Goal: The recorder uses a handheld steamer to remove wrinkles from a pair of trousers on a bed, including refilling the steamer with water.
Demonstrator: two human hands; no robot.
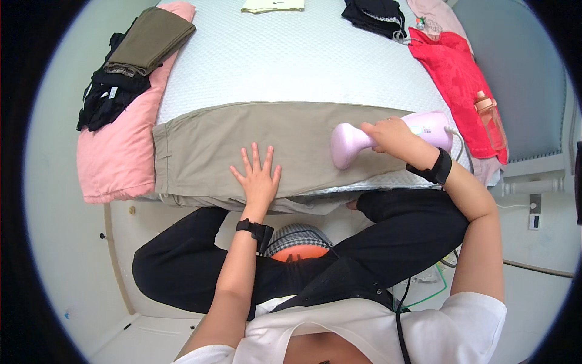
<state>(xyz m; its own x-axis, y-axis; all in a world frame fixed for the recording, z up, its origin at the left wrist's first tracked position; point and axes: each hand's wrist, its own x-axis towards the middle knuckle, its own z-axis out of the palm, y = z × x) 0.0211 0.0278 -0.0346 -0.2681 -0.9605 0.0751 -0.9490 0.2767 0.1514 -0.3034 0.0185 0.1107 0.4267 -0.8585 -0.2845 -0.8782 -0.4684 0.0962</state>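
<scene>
Khaki trousers (212,139) lie spread sideways along the near edge of the bed, waistband to the left, one layer hanging over the edge. My left hand (258,179) rests flat on the cloth, fingers spread. Wrapped round the handle of a pale purple garment steamer (347,145), my right hand (394,138) holds it over the leg part on the right. The steamer's round head faces left, at or just above the cloth; I cannot tell if it touches. Its grey cord runs off at the right.
Folded olive trousers (151,39) and black clothing (106,103) lie on a pink pillow (115,164) at the left. At the right, a bottle (490,121) lies on a red cloth (445,79). Black folded clothing (376,18) and a pale yellow garment (273,5) are at the far side.
</scene>
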